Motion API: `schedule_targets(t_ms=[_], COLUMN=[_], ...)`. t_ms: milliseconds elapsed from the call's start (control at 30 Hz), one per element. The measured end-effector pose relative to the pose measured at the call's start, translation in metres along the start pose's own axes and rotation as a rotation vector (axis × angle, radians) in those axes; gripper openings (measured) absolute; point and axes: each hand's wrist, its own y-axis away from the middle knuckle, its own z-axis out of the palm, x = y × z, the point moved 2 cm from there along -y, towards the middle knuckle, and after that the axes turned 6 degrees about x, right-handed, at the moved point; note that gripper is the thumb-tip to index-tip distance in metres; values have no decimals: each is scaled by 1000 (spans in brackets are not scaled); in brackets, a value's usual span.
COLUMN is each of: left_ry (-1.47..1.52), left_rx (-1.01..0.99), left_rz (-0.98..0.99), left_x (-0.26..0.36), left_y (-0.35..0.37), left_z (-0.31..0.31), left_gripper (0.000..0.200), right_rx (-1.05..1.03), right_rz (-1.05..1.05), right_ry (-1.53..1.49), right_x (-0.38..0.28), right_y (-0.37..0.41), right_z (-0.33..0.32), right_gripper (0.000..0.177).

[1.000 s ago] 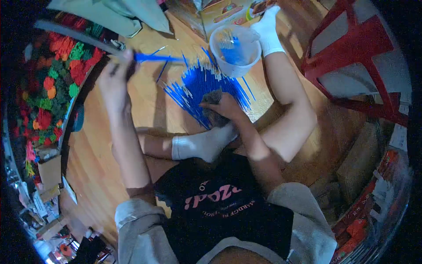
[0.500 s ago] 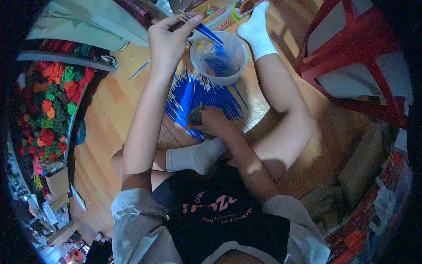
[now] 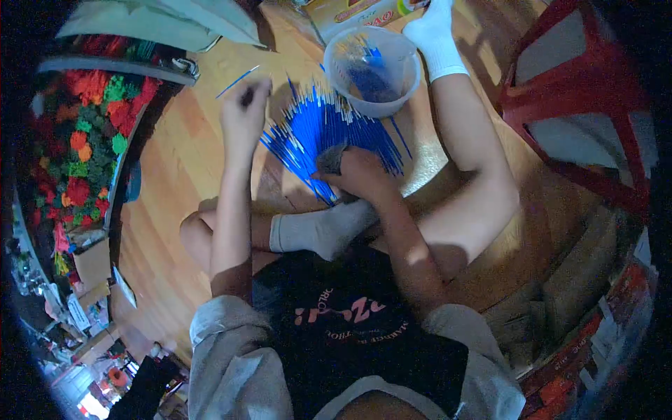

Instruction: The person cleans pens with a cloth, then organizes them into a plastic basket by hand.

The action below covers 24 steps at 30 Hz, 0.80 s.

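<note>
My left hand [image 3: 243,122] is raised at the left of a fan-shaped pile of thin blue sticks with pale tips [image 3: 308,133]. Its fingers look bent but are blurred, and nothing can be made out in them. A single blue stick [image 3: 236,82] lies on the floor just beyond that hand. Closed around a dark grey, soft-looking object [image 3: 330,162], my right hand [image 3: 364,173] is at the near edge of the pile. Behind the pile stands a translucent plastic tub [image 3: 381,105] with something blue inside.
Red, orange and green fuzzy pieces [image 3: 87,147] fill a container at the left. A red plastic chair [image 3: 546,105] stands at the right. A printed cardboard box [image 3: 336,15] is behind the tub. My crossed legs border the pile.
My left hand has come down and left from above the tub, and the blue sticks it held no longer show in it. The camera view has shifted slightly. My right hand keeps the grey object.
</note>
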Motion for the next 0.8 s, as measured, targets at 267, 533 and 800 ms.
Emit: schedule_targets(t_ms=[267,533,800], left_ry=[-547,-621,-467], left_rx=[-366,-306,-260], left_rz=[-317,-314,-297], left_x=[-66,-90,-117], left_y=[126,158,170], left_z=[13,39,46], left_gripper=[33,37,31], right_rx=[162,213,131], right_rz=[83,41,101], right_ry=[-61,-72,13], right_x=[9,8,23], right_y=[-4,-5,-14], right_z=[4,14,29], right_gripper=[40,45,36])
